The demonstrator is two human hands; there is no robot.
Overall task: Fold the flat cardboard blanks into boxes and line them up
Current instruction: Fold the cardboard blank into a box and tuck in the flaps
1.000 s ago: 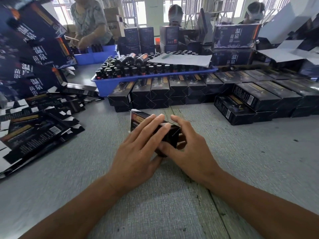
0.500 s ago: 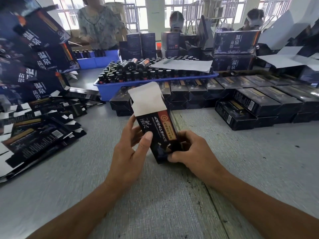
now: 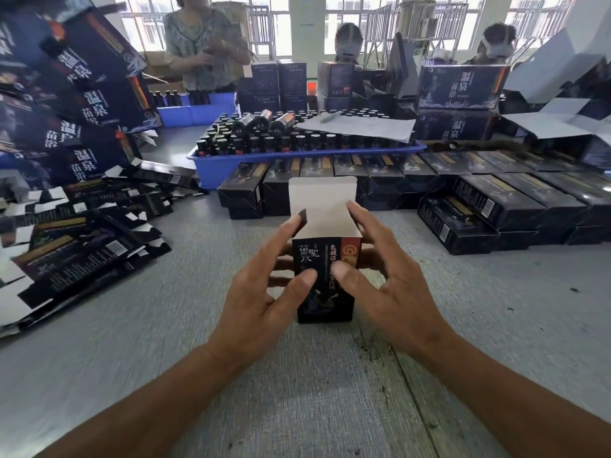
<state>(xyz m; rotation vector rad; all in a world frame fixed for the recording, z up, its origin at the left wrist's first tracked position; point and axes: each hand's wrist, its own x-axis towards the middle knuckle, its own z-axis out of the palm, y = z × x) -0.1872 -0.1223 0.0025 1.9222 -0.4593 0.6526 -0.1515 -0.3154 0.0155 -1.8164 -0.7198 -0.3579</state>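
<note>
Both hands, left (image 3: 261,295) and right (image 3: 390,285), grip the upright dark printed cardboard box (image 3: 325,279) on the grey surface (image 3: 496,325), fingers curled round its sides. That likely steadies it for tucking the raised white flap (image 3: 322,206).

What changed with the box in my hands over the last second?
The box went from lying under both hands to standing upright on the table, its white top flap now open. Left hand and right hand moved to its sides, gripping it. The flat blanks and finished rows stayed put.
</note>
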